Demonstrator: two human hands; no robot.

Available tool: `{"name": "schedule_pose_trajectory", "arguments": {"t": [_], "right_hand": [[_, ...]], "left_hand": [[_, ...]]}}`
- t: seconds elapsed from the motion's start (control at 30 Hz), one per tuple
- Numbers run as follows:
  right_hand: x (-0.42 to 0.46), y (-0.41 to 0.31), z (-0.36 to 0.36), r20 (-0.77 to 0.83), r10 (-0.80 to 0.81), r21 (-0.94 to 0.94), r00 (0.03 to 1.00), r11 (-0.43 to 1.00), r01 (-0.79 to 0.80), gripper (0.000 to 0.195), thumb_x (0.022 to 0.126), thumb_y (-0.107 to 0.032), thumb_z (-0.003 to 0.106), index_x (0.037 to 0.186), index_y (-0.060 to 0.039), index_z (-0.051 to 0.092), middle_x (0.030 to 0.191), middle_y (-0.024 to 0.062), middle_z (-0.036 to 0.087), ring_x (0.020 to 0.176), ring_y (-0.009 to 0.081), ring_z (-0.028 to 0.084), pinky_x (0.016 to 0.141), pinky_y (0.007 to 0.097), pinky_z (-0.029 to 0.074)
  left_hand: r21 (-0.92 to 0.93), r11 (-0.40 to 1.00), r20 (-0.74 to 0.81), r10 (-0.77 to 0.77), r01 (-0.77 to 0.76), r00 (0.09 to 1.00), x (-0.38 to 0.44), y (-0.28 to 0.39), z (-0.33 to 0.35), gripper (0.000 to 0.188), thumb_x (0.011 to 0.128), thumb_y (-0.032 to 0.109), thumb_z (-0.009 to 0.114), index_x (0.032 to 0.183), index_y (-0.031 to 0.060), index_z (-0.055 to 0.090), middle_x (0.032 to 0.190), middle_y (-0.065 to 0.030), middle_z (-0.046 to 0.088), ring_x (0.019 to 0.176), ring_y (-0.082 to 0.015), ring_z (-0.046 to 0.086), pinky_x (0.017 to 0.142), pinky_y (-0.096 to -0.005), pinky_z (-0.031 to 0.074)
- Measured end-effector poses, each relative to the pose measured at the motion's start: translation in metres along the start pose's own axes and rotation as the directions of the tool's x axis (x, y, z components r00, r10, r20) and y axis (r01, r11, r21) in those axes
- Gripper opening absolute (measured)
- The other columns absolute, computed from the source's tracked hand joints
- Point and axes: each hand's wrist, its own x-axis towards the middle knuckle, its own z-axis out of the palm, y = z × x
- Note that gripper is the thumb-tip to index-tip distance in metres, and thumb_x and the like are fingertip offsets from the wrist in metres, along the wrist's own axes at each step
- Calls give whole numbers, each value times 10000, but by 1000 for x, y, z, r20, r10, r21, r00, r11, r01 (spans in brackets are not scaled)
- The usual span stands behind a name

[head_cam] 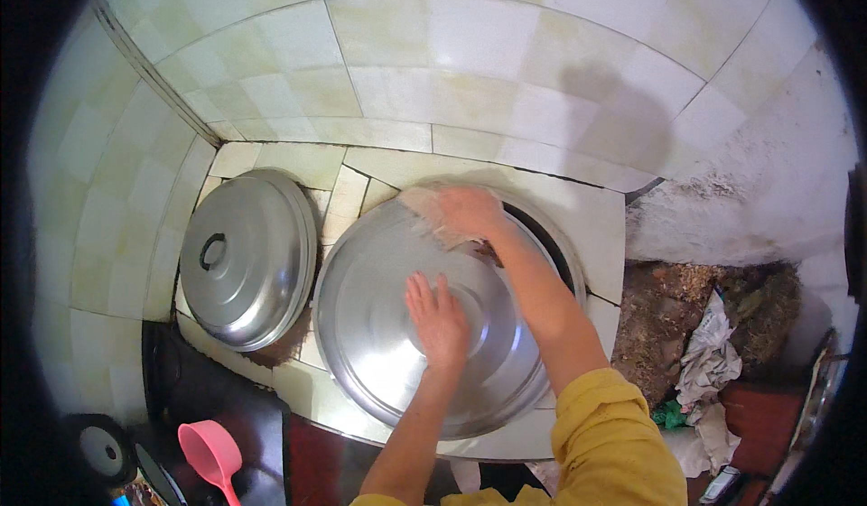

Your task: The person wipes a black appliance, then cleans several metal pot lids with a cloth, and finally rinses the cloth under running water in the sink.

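Note:
A large round metal lid (379,289) lies before me over a round opening with a dark gap at its right edge, in a tiled counter. My left hand (440,320) rests on the lid near its centre, fingers spread and holding nothing. At the lid's far edge, my right hand (471,211) presses on a pale cloth (433,215); the hand is slightly blurred and its fingers are partly hidden. Left of the large lid sits a smaller domed metal lid (254,289) with a dark loop handle.
A pink plastic dipper (211,448) is at the lower left on a black surface (261,398). Tiled walls (474,45) stand behind and at the left. Crumpled paper (708,357) and brown debris (650,343) lie right of the counter (596,228).

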Motion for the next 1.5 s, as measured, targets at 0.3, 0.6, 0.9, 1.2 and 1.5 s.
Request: {"name": "schedule_pose_trajectory", "arguments": {"t": [0.3, 0.6, 0.9, 1.2, 1.5], "right_hand": [[-88, 67, -17, -151, 412, 406, 899, 855, -323, 386, 901, -380, 510, 1118, -95, 656, 1108, 157, 656, 1021, 358, 615, 888, 436, 480], [-108, 63, -63, 74, 435, 502, 897, 761, -411, 417, 906, -325, 528, 1239, -83, 592, 1199, 172, 625, 1058, 356, 605, 940, 423, 460], [-263, 24, 3, -296, 722, 704, 626, 607, -368, 461, 911, -305, 516, 1268, -15, 549, 1223, 214, 589, 1164, 363, 542, 978, 405, 419], [-332, -133, 73, -420, 509, 69, 751, 843, -533, 636, 815, -242, 629, 1412, -144, 432, 1308, 134, 488, 1289, 345, 418, 1005, 538, 349], [-150, -7, 2, -492, 150, 4, 858, 986, -169, 432, 848, -190, 555, 1278, -144, 553, 1257, 110, 564, 1200, 285, 502, 964, 483, 377]], "left_hand": [[-3, 964, 239, -256, 265, 937, 3, 35, -15, 207, 932, 164, 550, 1096, 64, 626, 979, -153, 640, 897, -364, 619, 726, -472, 473], [25, 983, 86, -186, 184, 979, -5, 39, 6, 236, 979, 206, 464, 1178, 144, 574, 949, -142, 656, 782, -361, 641, 645, -466, 497], [117, 986, 58, -123, 115, 991, -17, 26, 2, 225, 962, 195, 465, 1163, 150, 555, 839, -131, 648, 684, -336, 656, 565, -486, 493], [63, 996, 43, -60, 57, 997, -14, 27, 1, 198, 945, 173, 502, 1127, 139, 572, 830, -136, 658, 688, -345, 655, 569, -454, 510], [14, 995, 172, -97, 96, 980, -12, 37, -6, 260, 972, 215, 438, 1171, 137, 586, 971, -141, 683, 841, -350, 658, 703, -468, 507]]}}
